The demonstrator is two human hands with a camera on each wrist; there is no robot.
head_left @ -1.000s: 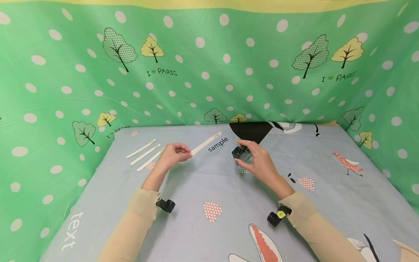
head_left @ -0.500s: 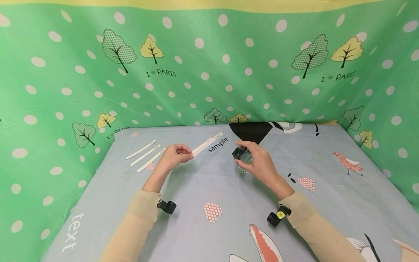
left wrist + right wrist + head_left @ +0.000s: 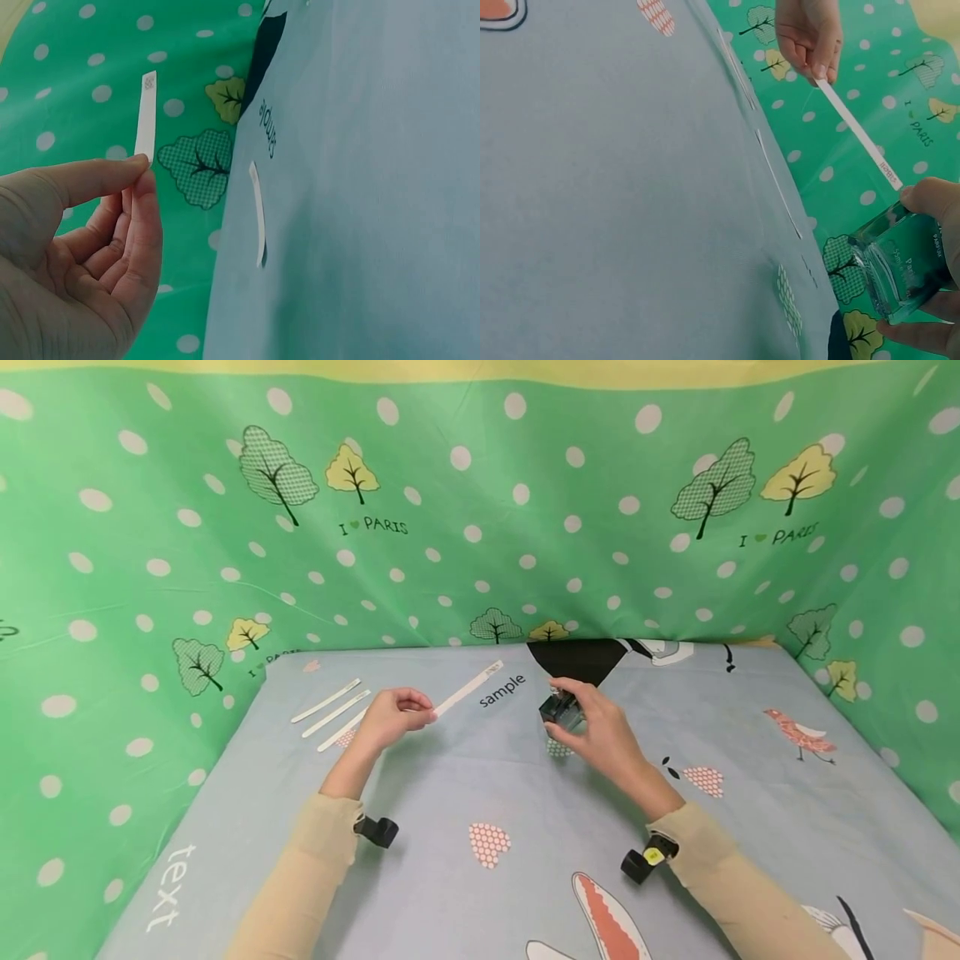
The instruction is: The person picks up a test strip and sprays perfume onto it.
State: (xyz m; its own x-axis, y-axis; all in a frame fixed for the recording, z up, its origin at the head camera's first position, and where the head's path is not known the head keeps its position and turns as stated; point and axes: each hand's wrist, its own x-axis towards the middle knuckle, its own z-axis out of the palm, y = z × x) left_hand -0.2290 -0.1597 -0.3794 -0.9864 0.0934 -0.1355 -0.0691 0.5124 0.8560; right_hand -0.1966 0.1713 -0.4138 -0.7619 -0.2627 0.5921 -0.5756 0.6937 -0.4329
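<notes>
Between thumb and fingertips, my left hand (image 3: 397, 720) pinches the near end of a white perfume test strip (image 3: 472, 687). The strip slants up and away to the right, with small print at its far end. My right hand (image 3: 603, 735) grips a square glass perfume bottle (image 3: 558, 714), thumb on one side and fingers on the other. In the right wrist view the bottle (image 3: 904, 262) is tinted dark green with pale lettering, tilted, its top partly hidden. There the strip's printed end overlaps the area by my right thumb. In the head view the strip and bottle stand apart.
Three more white strips (image 3: 335, 714) lie side by side on the grey-blue printed cloth (image 3: 420, 877), left of my left hand. A green dotted curtain (image 3: 450, 493) rises behind the table and along both sides. Black wrist cameras (image 3: 378, 832) hang at both cuffs.
My hands have drawn slightly apart: the left a little leftward with its strip, the right slightly rightward with the bottle. The strip looked doubled by motion half a second ago. Both grips are unchanged.
</notes>
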